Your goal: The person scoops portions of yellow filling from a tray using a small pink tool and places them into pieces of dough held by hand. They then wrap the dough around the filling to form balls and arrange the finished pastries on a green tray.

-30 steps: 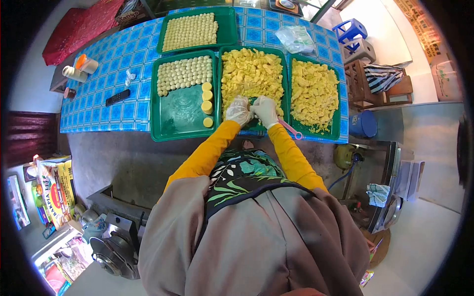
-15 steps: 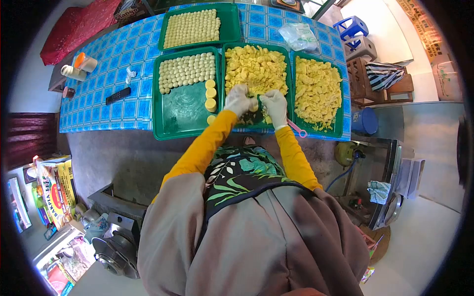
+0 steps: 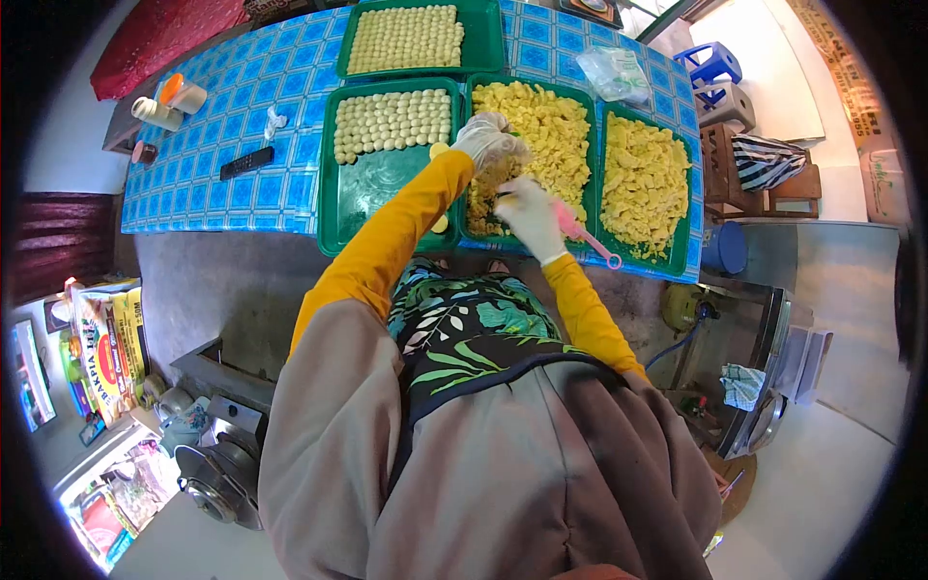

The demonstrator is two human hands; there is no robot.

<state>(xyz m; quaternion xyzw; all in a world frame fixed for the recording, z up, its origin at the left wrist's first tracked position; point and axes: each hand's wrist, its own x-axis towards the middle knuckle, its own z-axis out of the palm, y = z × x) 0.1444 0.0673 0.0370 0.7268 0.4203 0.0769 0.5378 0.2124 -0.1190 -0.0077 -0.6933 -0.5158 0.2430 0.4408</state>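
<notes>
Over the middle green tray (image 3: pixel 476 101), heaped with crumbly yellow filling (image 3: pixel 541 126), both my hands are in thin white gloves. My left hand (image 3: pixel 491 143) is above the tray's left side with its fingers curled in; whatever they hold is hidden. Just below and to the right, my right hand (image 3: pixel 530 213) is closed, its fingers pointing left around something small with a dark edge that I cannot make out. Beside it, a pink-handled tool (image 3: pixel 585 235) lies across the tray's near right corner. Yellow discs (image 3: pixel 440 223) stand in the left tray (image 3: pixel 372 198), partly behind my left arm.
Rows of pale dough balls (image 3: pixel 391 124) fill the left tray's far part. More lie in a back tray (image 3: pixel 483 34). A right tray (image 3: pixel 677 253) holds yellow filling. A plastic bag (image 3: pixel 616 74), a remote control (image 3: pixel 247 163) and jars (image 3: pixel 184 94) are on the blue-checked tablecloth (image 3: pixel 222 198).
My hands were level and close together over the near part of the middle tray. My left hand has moved up, and my right has turned leftward. The view has shifted slightly.
</notes>
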